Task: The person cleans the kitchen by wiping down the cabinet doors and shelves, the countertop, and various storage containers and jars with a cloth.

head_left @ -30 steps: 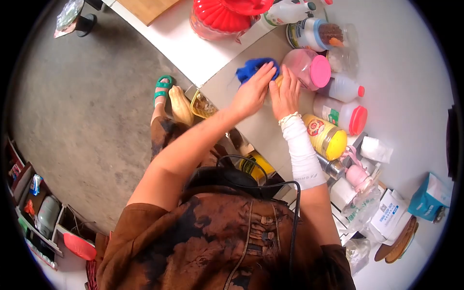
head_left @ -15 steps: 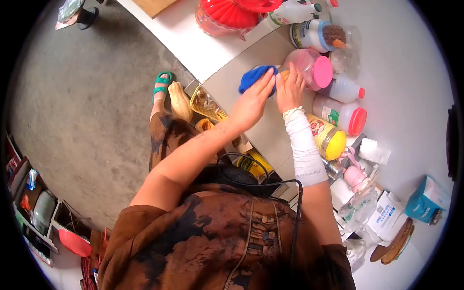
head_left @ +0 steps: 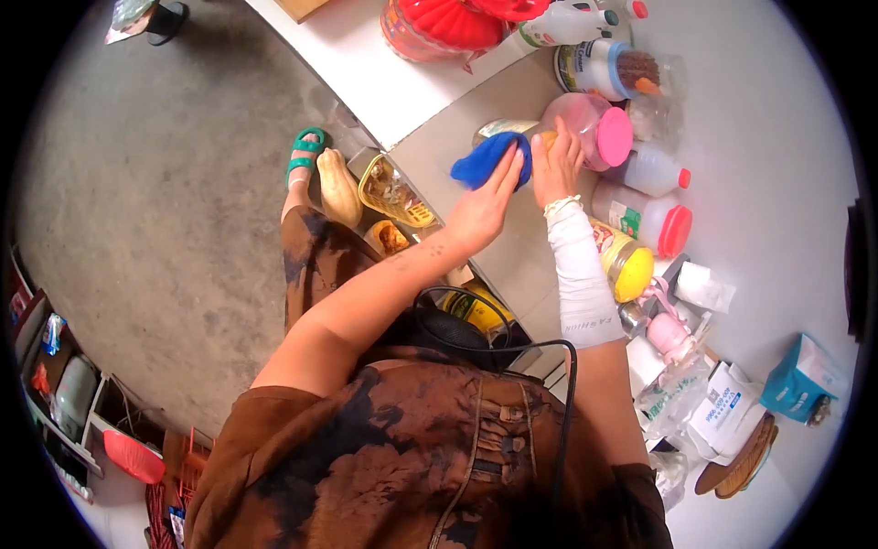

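Observation:
My left hand [head_left: 483, 209] holds a folded blue cloth [head_left: 489, 163] against a clear jar [head_left: 506, 126], which lies under the cloth and is mostly hidden. Beside it, my right hand [head_left: 556, 166] is closed round the jar's orange-yellow end [head_left: 549, 139]. The two hands are close together above the grey tiled counter [head_left: 430, 137]. Just beyond my right fingers is a large clear jar with a pink lid [head_left: 614, 137].
Several bottles and jars stand along the wall, among them a yellow-lidded jar [head_left: 631, 273] and a red-lidded jar [head_left: 675, 231]. A red container [head_left: 430, 32] is on the white counter part. Below the counter are a yellow basket [head_left: 389, 190] and a pale gourd [head_left: 338, 188].
The blue cloth and both hands have shifted slightly down and to the right. More of the clear jar shows above the cloth. The view has moved a little.

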Motion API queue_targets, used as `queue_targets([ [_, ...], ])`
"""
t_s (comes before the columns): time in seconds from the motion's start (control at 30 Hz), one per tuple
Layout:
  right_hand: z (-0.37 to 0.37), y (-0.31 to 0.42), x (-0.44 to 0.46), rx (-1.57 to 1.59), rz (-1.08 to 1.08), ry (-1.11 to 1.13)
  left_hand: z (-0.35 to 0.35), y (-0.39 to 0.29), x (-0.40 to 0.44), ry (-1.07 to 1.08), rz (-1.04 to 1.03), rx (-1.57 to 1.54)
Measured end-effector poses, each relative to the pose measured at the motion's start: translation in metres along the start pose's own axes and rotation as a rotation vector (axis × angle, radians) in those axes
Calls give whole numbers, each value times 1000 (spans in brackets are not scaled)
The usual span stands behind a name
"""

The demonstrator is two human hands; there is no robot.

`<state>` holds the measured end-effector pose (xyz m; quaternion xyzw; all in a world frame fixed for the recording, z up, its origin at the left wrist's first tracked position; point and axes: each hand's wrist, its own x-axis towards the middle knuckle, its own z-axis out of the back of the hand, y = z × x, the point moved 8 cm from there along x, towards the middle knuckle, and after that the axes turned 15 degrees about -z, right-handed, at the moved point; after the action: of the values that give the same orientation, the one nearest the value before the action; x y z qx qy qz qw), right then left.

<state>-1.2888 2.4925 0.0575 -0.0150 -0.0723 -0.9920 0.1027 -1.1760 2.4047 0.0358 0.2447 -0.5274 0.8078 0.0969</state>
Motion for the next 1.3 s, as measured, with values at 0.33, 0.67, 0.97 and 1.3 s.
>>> queue_targets([
  [0.33, -8, -12, 5, 27, -129, 138, -37, 74, -18, 24, 645, -120],
  [0.67, -15, -20, 9, 31, -165, 141, -15, -7, 33, 159, 661, -305],
  [0.97, -8, -30, 22, 26, -302, 149, -65, 84, 3, 165, 564, 5],
  [1.3, 10, -27, 13, 133, -560, 516, -6, 66, 1, 152, 683, -210],
])
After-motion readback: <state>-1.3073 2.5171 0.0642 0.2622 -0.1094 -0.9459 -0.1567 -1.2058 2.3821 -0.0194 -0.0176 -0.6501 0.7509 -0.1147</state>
